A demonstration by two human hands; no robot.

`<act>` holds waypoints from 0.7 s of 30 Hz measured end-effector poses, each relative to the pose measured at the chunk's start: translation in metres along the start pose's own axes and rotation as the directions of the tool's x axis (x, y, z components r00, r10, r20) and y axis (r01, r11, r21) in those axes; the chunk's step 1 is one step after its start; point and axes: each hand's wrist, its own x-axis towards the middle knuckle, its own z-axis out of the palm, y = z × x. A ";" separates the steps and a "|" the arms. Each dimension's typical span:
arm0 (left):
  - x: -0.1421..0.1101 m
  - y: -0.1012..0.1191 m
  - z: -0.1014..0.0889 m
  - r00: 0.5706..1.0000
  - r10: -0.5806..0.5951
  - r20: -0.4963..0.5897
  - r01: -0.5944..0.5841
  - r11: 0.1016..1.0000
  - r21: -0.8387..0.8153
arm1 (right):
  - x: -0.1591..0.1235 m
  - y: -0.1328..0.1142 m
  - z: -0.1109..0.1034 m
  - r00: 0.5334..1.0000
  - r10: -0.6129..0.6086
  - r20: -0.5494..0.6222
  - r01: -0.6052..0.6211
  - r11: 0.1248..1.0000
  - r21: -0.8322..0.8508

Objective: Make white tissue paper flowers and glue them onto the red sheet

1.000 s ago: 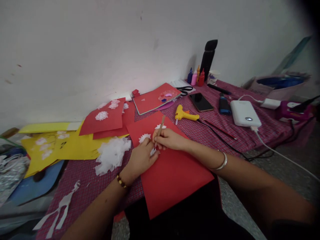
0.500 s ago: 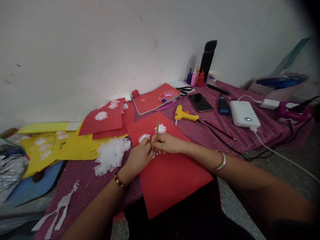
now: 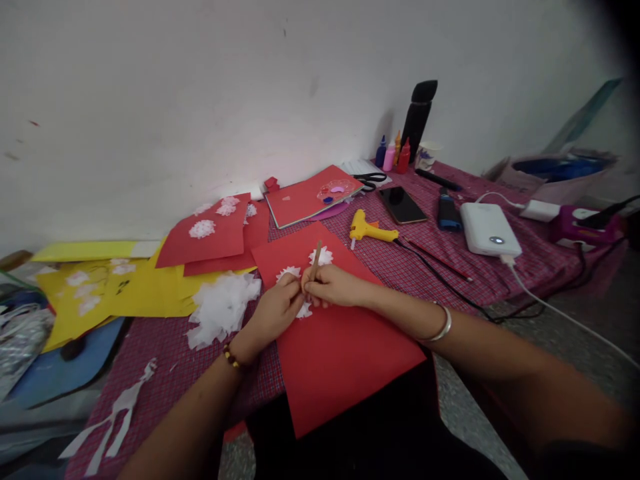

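My right hand (image 3: pixel 334 285) is closed around a thin brown stick (image 3: pixel 316 257), which stands up slanted from its fingers. My left hand (image 3: pixel 273 308) meets it, fingertips pressed together beside the stick; whatever they pinch is hidden. Both hands are over a red paper sheet (image 3: pixel 345 367) that overhangs the near table edge. On the sheet are white frilly paper clusters: one behind the right hand (image 3: pixel 324 256), another behind the left (image 3: pixel 288 273), and a third (image 3: pixel 304 311) partly covered by the fingers. A heap of white tissue pieces (image 3: pixel 225 310) lies left of the sheet.
A yellow glue gun (image 3: pixel 373 230), a phone (image 3: pixel 401 205), scissors (image 3: pixel 370 180) and a white power bank (image 3: pixel 490 229) lie on the checked tablecloth (image 3: pixel 195 393). Cables run along the right. Decorated red sheets (image 3: pixel 210 243) and yellow sheets (image 3: pixel 155 290) lie left. Paint bottles (image 3: pixel 389 157) stand behind.
The stick's upper end has tipped slightly to the right. My hands stay together at nearly the same spot, and more of the white cluster beneath them shows.
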 end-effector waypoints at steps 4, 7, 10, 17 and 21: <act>0.000 -0.004 -0.011 0.997 0.069 0.033 -0.062 0.981 -0.186 | 0.002 0.001 0.000 1.000 0.008 0.000 -0.008 0.998 0.062; -0.003 0.000 -0.018 0.992 0.096 0.085 -0.073 0.968 -0.240 | 0.003 0.001 0.000 1.000 0.006 0.006 -0.007 0.998 0.063; -0.006 0.006 -0.015 0.990 0.095 0.102 -0.077 0.983 -0.168 | 0.004 0.002 0.000 1.000 0.027 0.003 -0.027 0.998 0.064; -0.004 0.014 0.006 1.000 -0.015 -0.007 0.016 0.981 0.196 | 0.005 0.000 -0.004 0.999 0.023 -0.035 -0.020 0.996 0.083; -0.002 0.013 0.007 1.000 0.000 0.024 -0.006 0.968 0.252 | 0.003 -0.002 -0.006 0.994 0.005 -0.107 0.006 0.995 0.103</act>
